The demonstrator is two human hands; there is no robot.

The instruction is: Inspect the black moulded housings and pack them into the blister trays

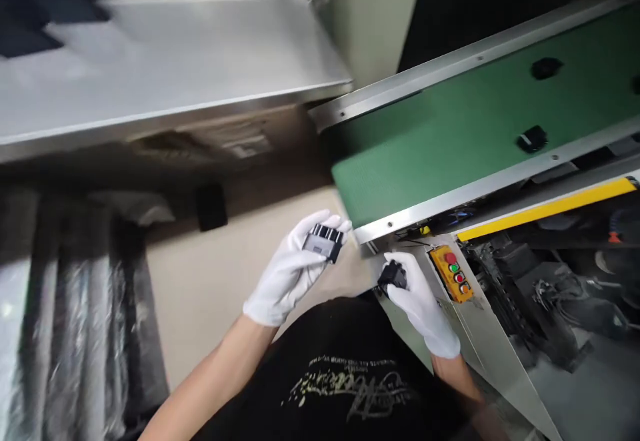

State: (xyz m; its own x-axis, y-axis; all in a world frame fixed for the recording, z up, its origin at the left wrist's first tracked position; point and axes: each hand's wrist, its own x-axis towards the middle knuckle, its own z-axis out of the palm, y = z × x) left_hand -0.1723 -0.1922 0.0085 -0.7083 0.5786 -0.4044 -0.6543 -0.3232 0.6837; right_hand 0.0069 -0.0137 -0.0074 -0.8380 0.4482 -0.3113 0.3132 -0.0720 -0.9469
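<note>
My left hand (pixel 290 271), in a white glove, is closed round a small black and grey plastic part (pixel 324 242) with ribs on one edge, held up near the end of the green conveyor belt (pixel 450 141). My right hand (pixel 423 301), also gloved, grips another small black part (pixel 393 275) just below the belt's end, beside an orange control box (pixel 453 273). Two more black parts (pixel 533 139) lie further along the belt, one near its far edge (pixel 546 67).
The orange box carries red and green buttons. A yellow strip (pixel 545 209) runs under the belt frame, with dark machinery below. A metal table or shelf (pixel 175 61) stands at the left, with a black object (pixel 211 206) under it and foil-wrapped shapes (pixel 75 307) on the floor.
</note>
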